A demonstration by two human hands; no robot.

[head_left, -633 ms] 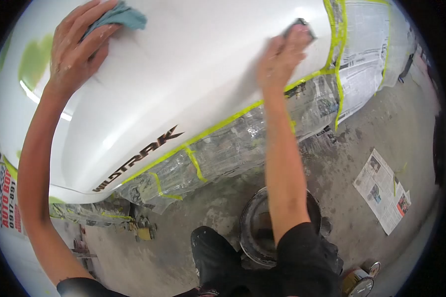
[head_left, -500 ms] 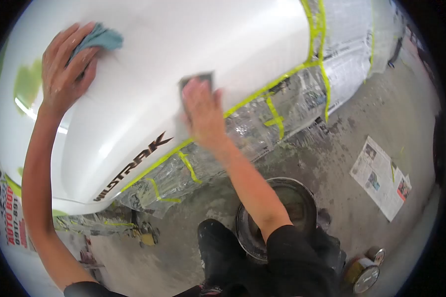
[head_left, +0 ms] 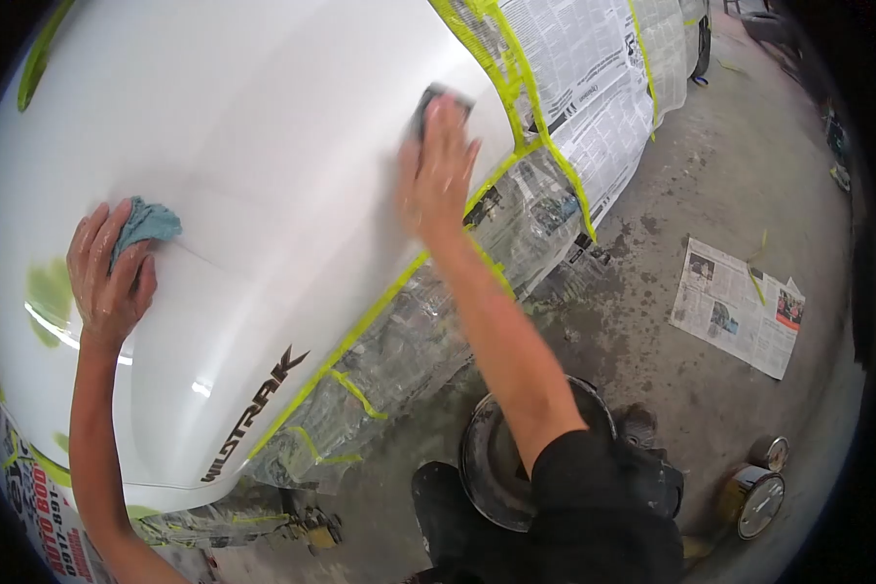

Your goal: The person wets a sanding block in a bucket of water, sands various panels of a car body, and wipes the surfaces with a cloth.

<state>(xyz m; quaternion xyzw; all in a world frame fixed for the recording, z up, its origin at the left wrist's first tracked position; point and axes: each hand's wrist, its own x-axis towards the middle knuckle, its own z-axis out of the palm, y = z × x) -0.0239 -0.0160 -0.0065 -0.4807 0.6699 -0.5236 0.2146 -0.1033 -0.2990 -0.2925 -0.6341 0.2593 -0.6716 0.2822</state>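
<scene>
My left hand (head_left: 107, 277) rests on a white car body panel (head_left: 263, 165), its fingers curled around a crumpled blue-green cloth (head_left: 148, 226). Further up and to the right, my right hand (head_left: 440, 175) presses a dark grey piece of sandpaper (head_left: 428, 103) flat against the same panel. The sandpaper shows beyond the fingertips; the part under the fingers is hidden. Both hands look wet. A dark WILDTRAK decal (head_left: 253, 414) runs along the panel's lower part, and yellow-green patches (head_left: 51, 300) mark its left side.
Yellow-green masking tape (head_left: 350, 350) borders the panel, with newspaper (head_left: 565, 68) and plastic masking (head_left: 399, 336) beyond. On the floor are a round black tub (head_left: 477, 487) partly behind my right arm, a newspaper sheet (head_left: 735, 307) and cans (head_left: 754, 501). A printed banner hangs at lower left.
My right hand has slid the sandpaper up and right along the panel, close to the taped edge. The view has shifted, so the left hand and cloth appear lower.
</scene>
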